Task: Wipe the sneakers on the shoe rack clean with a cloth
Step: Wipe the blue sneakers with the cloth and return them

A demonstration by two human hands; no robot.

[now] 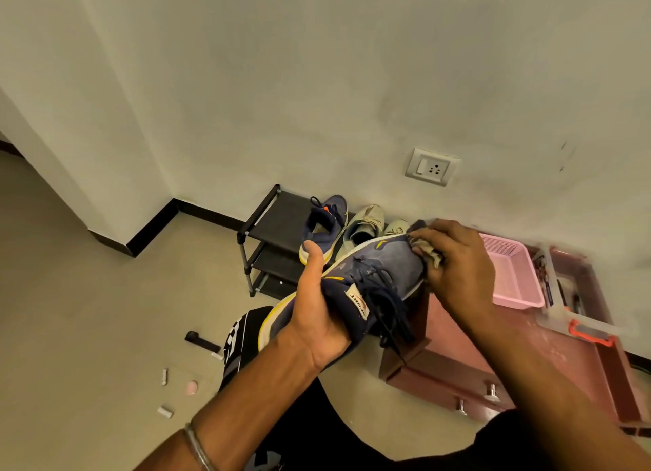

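Up in the air, well off the rack [267, 220]: blue sneaker [384, 277], toe toward the wall, laces dangling. Left hand [317, 312] wrapped round the heel end, thumb up along the sole edge. Right hand [454, 259] curled on a bunched cloth [428, 252], pressed to the toe. On the rack's top shelf: matching blue shoe [326, 227], pale pair [366, 224] beside it. Pink basket [510, 273] just right.
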